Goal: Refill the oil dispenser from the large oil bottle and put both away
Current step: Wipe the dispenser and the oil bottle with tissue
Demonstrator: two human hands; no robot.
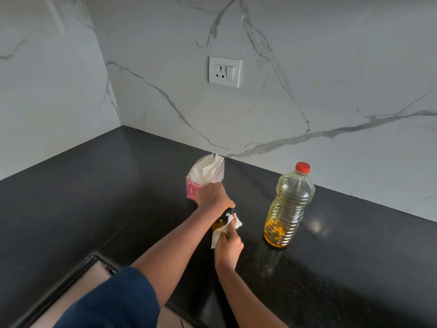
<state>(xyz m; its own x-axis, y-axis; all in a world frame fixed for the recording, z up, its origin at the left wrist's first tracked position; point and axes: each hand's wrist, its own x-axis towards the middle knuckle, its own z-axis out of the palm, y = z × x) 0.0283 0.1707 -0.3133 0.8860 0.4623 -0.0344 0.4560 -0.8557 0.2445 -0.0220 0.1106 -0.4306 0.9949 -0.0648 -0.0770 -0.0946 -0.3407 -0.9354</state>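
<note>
The oil dispenser (219,225) shows only a dark neck and a sliver of yellow body. The left hand (214,195) covers its top, and the paper tissue (234,224) pinched in the right hand (229,249) covers its near side. The left hand also hides a corner of the tissue box (196,187), whose print is too small to read. Both arms run off the bottom edge.

Soft even daylight, faint glare on the black counter (314,224) — wide-angle bending at edges, sharp focus
</note>
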